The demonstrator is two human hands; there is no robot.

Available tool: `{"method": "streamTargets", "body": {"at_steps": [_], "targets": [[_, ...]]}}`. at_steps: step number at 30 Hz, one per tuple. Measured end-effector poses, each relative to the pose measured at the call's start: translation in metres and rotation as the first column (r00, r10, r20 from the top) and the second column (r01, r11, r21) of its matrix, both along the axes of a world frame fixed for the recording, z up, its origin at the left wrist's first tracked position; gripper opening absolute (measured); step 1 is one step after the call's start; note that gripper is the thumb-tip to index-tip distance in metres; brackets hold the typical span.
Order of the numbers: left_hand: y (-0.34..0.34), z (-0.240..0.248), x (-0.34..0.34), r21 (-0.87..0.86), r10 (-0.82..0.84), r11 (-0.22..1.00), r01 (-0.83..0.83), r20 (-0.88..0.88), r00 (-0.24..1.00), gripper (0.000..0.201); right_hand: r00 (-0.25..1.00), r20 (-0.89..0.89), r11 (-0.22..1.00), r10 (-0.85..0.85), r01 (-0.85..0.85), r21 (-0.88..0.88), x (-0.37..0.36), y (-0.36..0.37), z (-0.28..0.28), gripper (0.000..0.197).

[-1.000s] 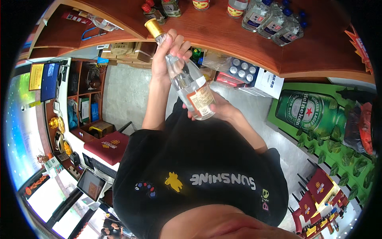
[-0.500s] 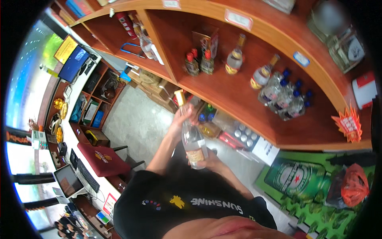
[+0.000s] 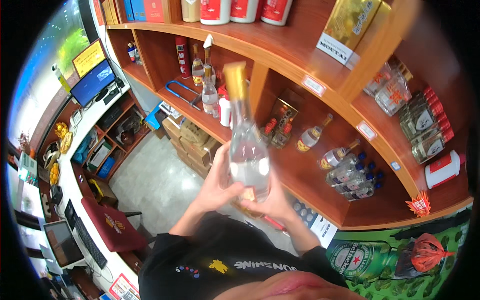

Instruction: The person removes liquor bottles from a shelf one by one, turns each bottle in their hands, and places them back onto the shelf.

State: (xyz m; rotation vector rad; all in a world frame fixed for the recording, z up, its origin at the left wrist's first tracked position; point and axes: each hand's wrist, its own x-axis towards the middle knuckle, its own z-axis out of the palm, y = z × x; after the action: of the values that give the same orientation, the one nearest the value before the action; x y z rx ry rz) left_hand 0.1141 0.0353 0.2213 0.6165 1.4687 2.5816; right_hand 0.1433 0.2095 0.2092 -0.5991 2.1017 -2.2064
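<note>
A clear glass liquor bottle (image 3: 248,147) with a gold cap stands up before my chest, its neck slightly blurred. My left hand (image 3: 218,184) wraps the left side of its lower body, thumb across the front. On the other side, my right hand (image 3: 274,199) grips near the base, its thumb over the lower front. A small label low on the glass is partly covered by my thumbs. Behind the bottle, the wooden shelf (image 3: 310,200) carries two similar gold-capped bottles, of which the nearer one (image 3: 313,134) is apart from my hands.
Blue-capped bottles (image 3: 350,176) stand packed together on the right shelf. Red-capped bottles (image 3: 425,122) sit higher up. Cardboard boxes (image 3: 192,150) are stacked below the shelves. At left, a maroon chair (image 3: 107,225) stands by a white counter (image 3: 92,182) with monitors and a keyboard.
The bottle has risen toward me and stands more upright. My left hand has gone from its neck down to its body. The view has shifted, showing more upper shelving.
</note>
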Motion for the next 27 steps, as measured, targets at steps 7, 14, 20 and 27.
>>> {"method": "streamTargets", "body": {"at_steps": [7, 14, 20, 27], "targets": [[-0.047, 0.143, -0.092, -0.147, 0.115, 0.958, -0.248, -0.593, 0.797, 0.079, 0.901, -0.381, 0.975, -0.209, 0.223, -0.007, -0.082, -0.069, 0.147, 0.082], [-0.034, 0.219, -0.22, 0.011, 0.303, 0.834, -0.551, -0.844, 0.442, 0.092, 0.661, -0.649, 0.774, -0.377, 0.61, 0.172, -0.168, -0.056, 0.226, 0.071], [0.011, 0.211, -0.282, -0.107, 0.17, 0.883, -0.458, -0.835, 0.523, 0.09, 0.606, -0.685, 0.533, -0.404, 0.765, 0.363, -0.231, -0.01, 0.225, 0.068], [0.017, 0.199, -0.299, -0.154, 0.125, 0.867, -0.474, -0.853, 0.506, 0.087, 0.614, -0.655, 0.494, -0.439, 0.774, 0.395, -0.238, -0.019, 0.216, 0.045]]}}
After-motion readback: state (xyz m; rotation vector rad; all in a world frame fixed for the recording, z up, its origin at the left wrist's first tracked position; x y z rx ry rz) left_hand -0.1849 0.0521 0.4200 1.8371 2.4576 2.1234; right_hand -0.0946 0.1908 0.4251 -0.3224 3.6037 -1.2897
